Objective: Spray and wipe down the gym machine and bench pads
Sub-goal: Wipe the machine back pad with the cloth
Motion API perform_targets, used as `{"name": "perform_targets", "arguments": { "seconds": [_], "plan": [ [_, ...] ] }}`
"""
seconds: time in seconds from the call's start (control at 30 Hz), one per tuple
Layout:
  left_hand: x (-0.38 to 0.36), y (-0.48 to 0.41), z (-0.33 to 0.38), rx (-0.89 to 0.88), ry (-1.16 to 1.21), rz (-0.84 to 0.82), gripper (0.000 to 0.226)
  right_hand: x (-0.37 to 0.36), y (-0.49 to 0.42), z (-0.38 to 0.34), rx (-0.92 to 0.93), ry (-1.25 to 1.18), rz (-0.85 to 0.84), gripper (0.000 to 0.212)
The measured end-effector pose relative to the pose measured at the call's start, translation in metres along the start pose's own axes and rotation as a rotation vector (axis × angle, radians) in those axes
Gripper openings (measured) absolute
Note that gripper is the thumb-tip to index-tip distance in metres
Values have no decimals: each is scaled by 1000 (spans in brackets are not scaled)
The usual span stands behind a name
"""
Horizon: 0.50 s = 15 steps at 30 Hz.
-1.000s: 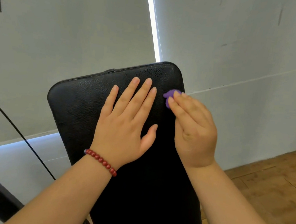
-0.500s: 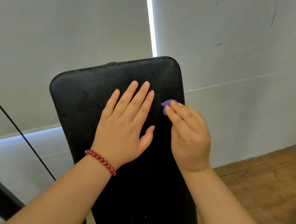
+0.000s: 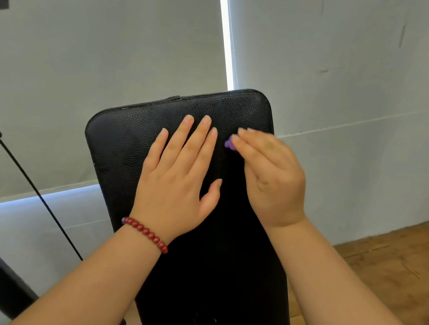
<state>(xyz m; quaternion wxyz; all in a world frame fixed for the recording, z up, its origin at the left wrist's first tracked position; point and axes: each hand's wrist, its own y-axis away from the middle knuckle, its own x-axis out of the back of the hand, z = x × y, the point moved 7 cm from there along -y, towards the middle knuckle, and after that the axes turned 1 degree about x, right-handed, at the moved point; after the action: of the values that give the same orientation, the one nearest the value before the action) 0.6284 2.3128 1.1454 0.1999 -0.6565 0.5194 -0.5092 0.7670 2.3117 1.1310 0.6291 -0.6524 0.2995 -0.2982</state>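
Nearest to us, at six o'clock, the lower end of the black bench pad (image 3: 120, 148) runs out of view between our forearms, with a faint sheen there that may be spray (we cannot tell for sure). At about eight o'clock a red bead bracelet (image 3: 146, 233) sits on our left wrist. Above it, our left hand (image 3: 177, 182) lies flat on the pad, fingers straight and slightly spread, gripping nothing and pressing on the leather. At two o'clock from that hand, our right hand (image 3: 272, 178) has its fingers curled together, pinching a small purple cloth (image 3: 228, 144) that just peeks out at the fingertips and sits against the pad close to its right edge, near the top. Further off, at twelve o'clock, the pad's rounded top edge meets grey blinds (image 3: 114, 48). A thin black cable (image 3: 42, 198) slants down at nine o'clock, and wooden floor (image 3: 394, 271) shows at four o'clock. We judge that we are wiping the upper pad. The risk is patchy coverage: so small a wad cleans a narrow track, the left palm hides leather beneath it, and a loose pinch could let the cloth slip off the right edge to the floor.
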Motion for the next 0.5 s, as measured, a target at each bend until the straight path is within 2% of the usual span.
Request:
{"name": "perform_targets", "arguments": {
  "seconds": [0.1, 0.27, 0.43, 0.5],
  "plan": [
    [1, -2, -6, 12, 4, 22, 68, -8, -13, -4, 50, -45, -10, 20],
    [0, 6, -10, -5, 10, 14, 67, 7, 34, -14, 30, -79, -107, 19],
    [0, 8, -7, 8, 1, -15, 68, 1, -11, 1, 45, -41, -7, 17],
    [-1, 13, -2, 1, 7, -32, 69, 3, -4, 1, 27, -51, -16, 18]
  ]
}}
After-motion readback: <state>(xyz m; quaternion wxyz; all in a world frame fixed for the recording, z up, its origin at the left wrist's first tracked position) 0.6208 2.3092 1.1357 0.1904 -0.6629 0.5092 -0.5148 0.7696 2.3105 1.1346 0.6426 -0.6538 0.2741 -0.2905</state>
